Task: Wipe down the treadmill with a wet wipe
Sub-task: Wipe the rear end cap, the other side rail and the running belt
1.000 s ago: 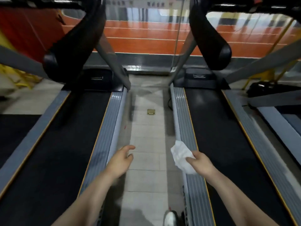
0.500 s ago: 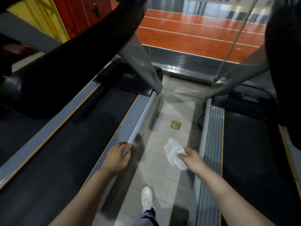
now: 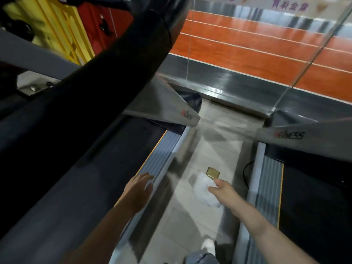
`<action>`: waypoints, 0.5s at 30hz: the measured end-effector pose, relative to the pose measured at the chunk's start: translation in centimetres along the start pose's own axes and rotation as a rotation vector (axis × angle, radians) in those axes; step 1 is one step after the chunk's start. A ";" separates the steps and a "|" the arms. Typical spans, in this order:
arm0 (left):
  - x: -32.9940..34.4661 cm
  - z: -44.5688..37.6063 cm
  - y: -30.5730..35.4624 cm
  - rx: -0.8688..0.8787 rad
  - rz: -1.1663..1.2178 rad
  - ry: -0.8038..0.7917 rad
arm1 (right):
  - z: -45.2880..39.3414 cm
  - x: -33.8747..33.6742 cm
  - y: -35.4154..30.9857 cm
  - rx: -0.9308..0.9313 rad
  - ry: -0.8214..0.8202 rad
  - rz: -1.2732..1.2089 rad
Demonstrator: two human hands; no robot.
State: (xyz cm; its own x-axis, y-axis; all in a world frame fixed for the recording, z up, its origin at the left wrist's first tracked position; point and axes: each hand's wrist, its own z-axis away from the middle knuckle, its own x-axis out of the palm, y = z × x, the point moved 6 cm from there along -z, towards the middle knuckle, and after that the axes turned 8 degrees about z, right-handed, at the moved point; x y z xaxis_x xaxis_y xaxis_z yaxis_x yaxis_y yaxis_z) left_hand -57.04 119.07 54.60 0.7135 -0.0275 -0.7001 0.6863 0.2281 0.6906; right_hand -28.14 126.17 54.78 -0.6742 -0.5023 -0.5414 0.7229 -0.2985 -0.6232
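Two treadmills flank a tiled aisle. The left treadmill has a black belt and a ribbed grey side rail. My left hand lies flat with straight fingers on that rail's near part. My right hand hangs over the aisle and pinches a crumpled white wet wipe, which touches no surface. The right treadmill's grey side rail runs just right of my right forearm.
A thick black handrail of the left treadmill crosses the upper left close to my head. A small brass floor plate sits in the tiled aisle. My white shoe stands in the aisle below. A glass wall closes the far end.
The view has swung left and forward. My left hand moved from gripping the rail's edge to lying flat on it; my right hand carried the wipe further along the aisle.
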 end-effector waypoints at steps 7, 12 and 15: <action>0.9 -7.7 0.2 -0.139 0.005 0.109 | -13.3 -3.3 -4.7 -0.101 -0.186 0.218; 3.9 -12.1 -0.7 -0.279 0.030 0.135 | -22.2 -4.5 -6.4 -0.149 -0.197 0.270; 5.9 -15.1 -1.8 -0.297 -0.002 0.123 | -25.7 -4.1 -6.6 -0.139 -0.227 0.226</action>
State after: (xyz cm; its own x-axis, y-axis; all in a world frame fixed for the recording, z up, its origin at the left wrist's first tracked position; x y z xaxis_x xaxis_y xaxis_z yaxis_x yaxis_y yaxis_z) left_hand -56.18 133.15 46.49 0.6776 0.0852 -0.7305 0.6038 0.5026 0.6187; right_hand -34.00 151.09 46.62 -0.4368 -0.7157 -0.5449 0.8120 -0.0531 -0.5812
